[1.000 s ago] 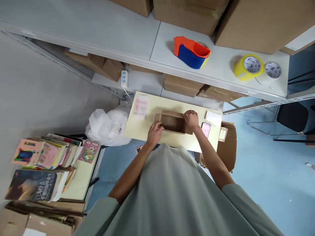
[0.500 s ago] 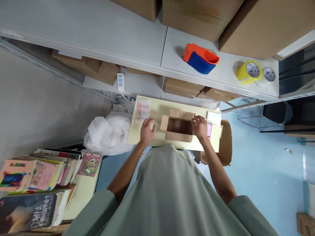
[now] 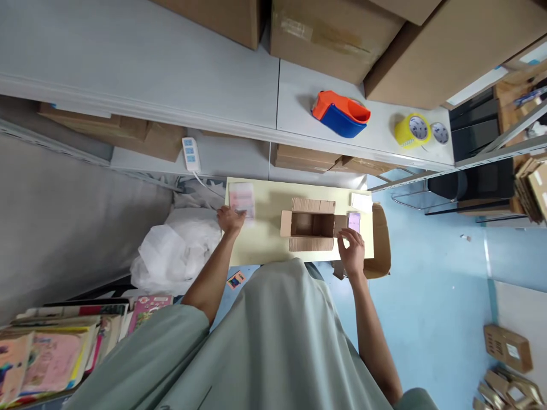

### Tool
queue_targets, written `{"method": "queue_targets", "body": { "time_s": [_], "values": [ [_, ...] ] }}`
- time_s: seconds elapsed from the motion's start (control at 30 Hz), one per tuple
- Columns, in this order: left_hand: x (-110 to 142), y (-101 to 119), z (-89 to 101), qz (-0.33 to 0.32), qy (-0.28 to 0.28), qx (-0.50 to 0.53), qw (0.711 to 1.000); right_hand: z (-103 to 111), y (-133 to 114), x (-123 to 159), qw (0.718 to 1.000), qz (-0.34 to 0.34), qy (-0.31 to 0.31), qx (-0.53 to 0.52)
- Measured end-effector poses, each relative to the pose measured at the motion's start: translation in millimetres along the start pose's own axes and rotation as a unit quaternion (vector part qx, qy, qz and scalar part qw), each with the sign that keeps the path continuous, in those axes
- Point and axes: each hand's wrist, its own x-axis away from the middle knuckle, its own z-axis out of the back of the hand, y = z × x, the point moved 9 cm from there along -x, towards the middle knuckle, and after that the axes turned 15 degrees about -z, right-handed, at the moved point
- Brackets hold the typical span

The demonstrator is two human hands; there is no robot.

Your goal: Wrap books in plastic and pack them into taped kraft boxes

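Observation:
A small brown cardboard box [image 3: 313, 243] stands on the pale yellow table [image 3: 260, 247] with its flaps folded outward and its inside showing. To its left, my left hand [image 3: 231, 220] is at the lower edge of a flat pinkish packet [image 3: 242, 196]; its fingers are apart, and whether they touch the packet is hard to see. My right hand [image 3: 352, 251] is beside the box's right flap, just below a phone [image 3: 354, 221] with a lit pink screen. Its fingers are loosely bent and hold nothing.
Above the table, a grey shelf [image 3: 192, 74] carries an orange and blue tape dispenser [image 3: 342, 117], a yellow tape roll [image 3: 411, 131] and large cartons [image 3: 329, 37]. White plastic bags [image 3: 171, 256] lie left of the table. Stacked books [image 3: 55, 353] fill the lower left.
Both hands have let go of the box, whose long flaps are now folded outward. My left hand has moved left to the packet; my right hand has shifted down and to the right.

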Motion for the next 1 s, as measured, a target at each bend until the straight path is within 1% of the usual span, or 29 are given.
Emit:
{"method": "queue_targets", "body": {
  "time_s": [0.07,0.1,0.2,0.27,0.37,0.47,0.57,0.63,0.7,0.8,0.83,0.9,1.0],
  "values": [
    [-1,-1,-2.3,0.01,-0.024,-0.02,0.999,4,7,9,1.0,-0.017,0.007,0.006],
    [-2,0,-2.0,0.009,-0.026,-0.022,0.999,5,10,12,1.0,-0.022,0.008,0.005],
    [0,3,2.7,0.009,0.003,-0.006,1.0,8,14,16,0.999,-0.028,0.008,-0.017],
    [3,6,4.4,0.019,0.019,0.022,0.999,8,15,13,0.999,-0.031,-0.002,-0.036],
    [10,15,6.1,0.026,0.012,0.067,0.997,5,12,2,0.997,-0.034,-0.026,-0.06],
    [18,29,20.2,0.012,0.025,0.104,0.994,-1,1,-12,0.994,-0.028,-0.059,-0.084],
    [33,49,41.8,-0.025,0.05,0.172,0.983,-8,-22,-22,0.985,-0.009,-0.106,-0.132],
    [49,66,54.7,-0.058,0.059,0.241,0.967,-13,-40,-27,0.973,0.002,-0.143,-0.181],
    [68,85,65.7,-0.087,0.062,0.302,0.947,-22,-57,-29,0.954,0.002,-0.189,-0.232],
    [101,116,74.9,-0.115,0.06,0.348,0.928,-43,-77,-30,0.911,-0.009,-0.271,-0.312],
    [111,126,74.8,-0.119,0.055,0.356,0.925,-50,-81,-30,0.895,-0.012,-0.294,-0.335],
    [131,147,68.7,-0.121,0.039,0.368,0.921,-62,-85,-31,0.869,-0.022,-0.327,-0.371],
    [154,174,47.0,-0.121,0.016,0.38,0.917,-73,-75,-33,0.843,-0.052,-0.348,-0.407]
  ]
}}
